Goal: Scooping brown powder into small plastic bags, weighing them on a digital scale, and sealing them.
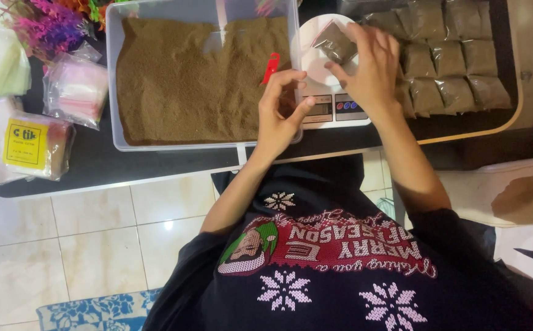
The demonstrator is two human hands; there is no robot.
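Note:
My right hand [372, 66] holds a small clear bag of brown powder [334, 43] over the round pan of a white digital scale [323, 73]. My left hand [280, 110] hovers at the near right corner of a clear plastic tub [114, 92] filled with brown powder [187, 79]. Its fingers are curled and apart, with nothing in them. A red scoop [271, 66] stands in the powder just above that hand's fingertips.
Several filled bags of brown powder [456, 61] lie in rows right of the scale. Packs of empty clear bags [75, 89] and a yellow-labelled pack [34, 144] lie on the black table [95, 162] at left, near artificial flowers [46, 24]. Tiled floor lies below.

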